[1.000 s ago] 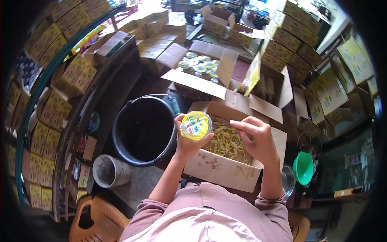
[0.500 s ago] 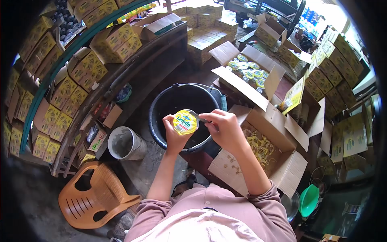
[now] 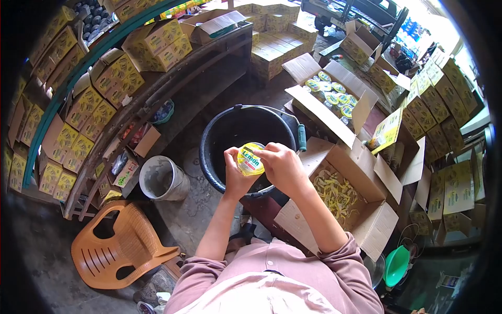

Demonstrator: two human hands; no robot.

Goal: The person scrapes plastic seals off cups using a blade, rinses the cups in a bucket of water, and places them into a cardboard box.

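My left hand [image 3: 239, 178] is wrapped around a small round plastic cup [image 3: 251, 159] with a yellow lid printed "Lemon", its top tilted toward me. My right hand [image 3: 285, 166] is closed in a pinch at the right part of the lid. A small dark, thin thing shows at those fingertips, mostly hidden. Both hands are above the near rim of a large black bucket [image 3: 205, 152]. Right of the bucket, an open cardboard box [image 3: 361, 172] holds a heap of yellow strips [image 3: 334, 196]. Behind it, another open box [image 3: 320, 116] contains several similar yellow-lidded cups [image 3: 334, 97].
A grey bucket [image 3: 163, 179] and an orange plastic chair [image 3: 117, 246] stand on the left. Printed yellow cartons [image 3: 99, 115] line the left shelf, and more cartons [image 3: 444, 99] are stacked at right. A green bowl [image 3: 396, 266] sits at lower right.
My right hand has moved in from the cup's right edge to over its lid. The camera view has shifted slightly, and the cup stays in my left hand.
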